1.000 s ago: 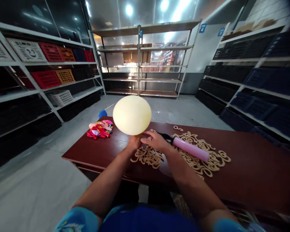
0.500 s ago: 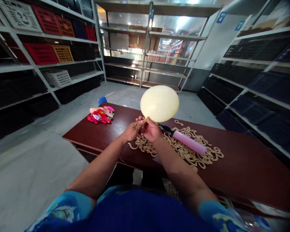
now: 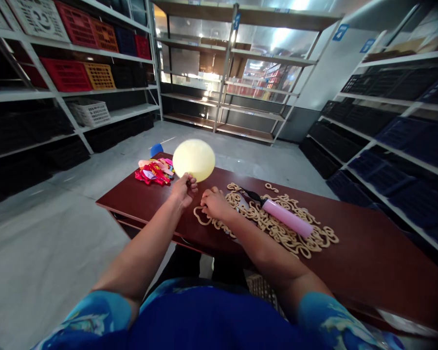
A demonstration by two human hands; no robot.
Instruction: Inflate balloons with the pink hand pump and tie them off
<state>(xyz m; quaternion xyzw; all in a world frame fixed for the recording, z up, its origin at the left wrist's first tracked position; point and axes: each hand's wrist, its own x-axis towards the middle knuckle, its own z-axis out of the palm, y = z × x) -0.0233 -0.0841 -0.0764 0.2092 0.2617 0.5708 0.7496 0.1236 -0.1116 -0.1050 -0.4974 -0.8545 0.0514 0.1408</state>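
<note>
A pale yellow inflated balloon [image 3: 193, 160] stands up from my left hand [image 3: 184, 190], its neck pinched between the fingertips. To the right, my right hand [image 3: 215, 201] is low over the left end of a pile of beige curly strands [image 3: 277, 228], fingers curled down. One beige curly strand [image 3: 201, 222] loops up to those fingertips, which appear closed on its end; the contact is partly hidden. On the pile lies a pink hand pump [image 3: 287, 218] with a black nozzle, pointing towards the upper left.
Red, pink and other coloured limp pieces [image 3: 154, 171] lie heaped at the left end of the dark red table [image 3: 365, 248]. A blue object [image 3: 156, 149] is just behind them. Shelves with crates [image 3: 71, 74] stand left and right, and a metal rack [image 3: 224, 78] at the back.
My hands have parted. The left has carried the balloon left, towards the coloured heap. The right has let go of the balloon's neck and come down to the beige strands.
</note>
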